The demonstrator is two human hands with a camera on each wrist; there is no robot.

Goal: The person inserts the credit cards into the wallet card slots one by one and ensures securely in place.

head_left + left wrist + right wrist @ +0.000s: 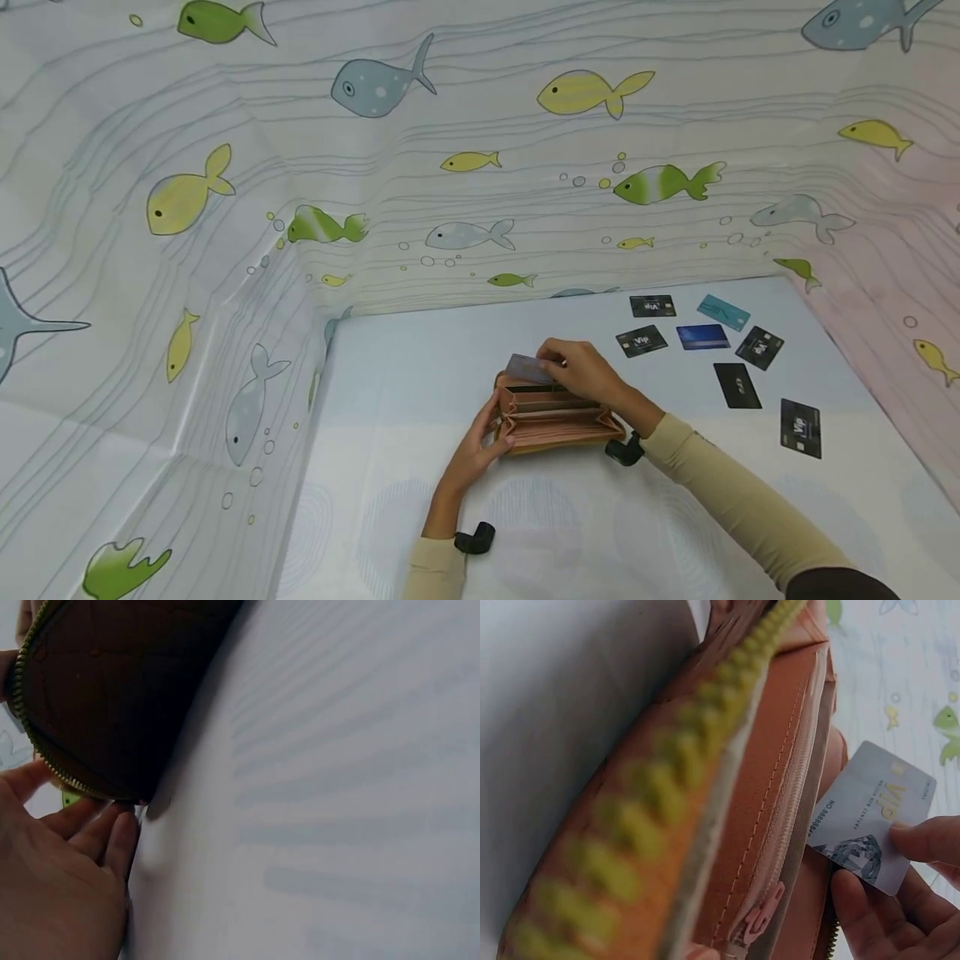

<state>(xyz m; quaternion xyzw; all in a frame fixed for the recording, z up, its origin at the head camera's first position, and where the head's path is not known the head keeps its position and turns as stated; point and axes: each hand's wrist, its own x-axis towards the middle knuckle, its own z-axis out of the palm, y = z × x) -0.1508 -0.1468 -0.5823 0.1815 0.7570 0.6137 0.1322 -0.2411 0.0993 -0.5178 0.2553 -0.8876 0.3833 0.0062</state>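
Observation:
An orange-brown zip wallet (558, 429) stands unzipped on the table, its pleated compartments facing up. My left hand (477, 450) grips its left end, thumb at the front and fingers round the side; in the left wrist view the fingers (94, 832) meet the zip edge near the table. Over the wallet's back section, my right hand (585, 368) pinches a silver-grey VIP card (877, 814) between thumb and fingers. One corner of the card dips behind the inner divider in the right wrist view. A pink zip pull (763, 911) hangs on the inner pocket.
Right of the wallet lie several cards: black ones such as the VIP card (800, 427) and the tilted card (737, 386), a blue card (702, 337) and a teal card (723, 312). A fish-patterned sheet (465, 192) rises behind and beside the white table (390, 392).

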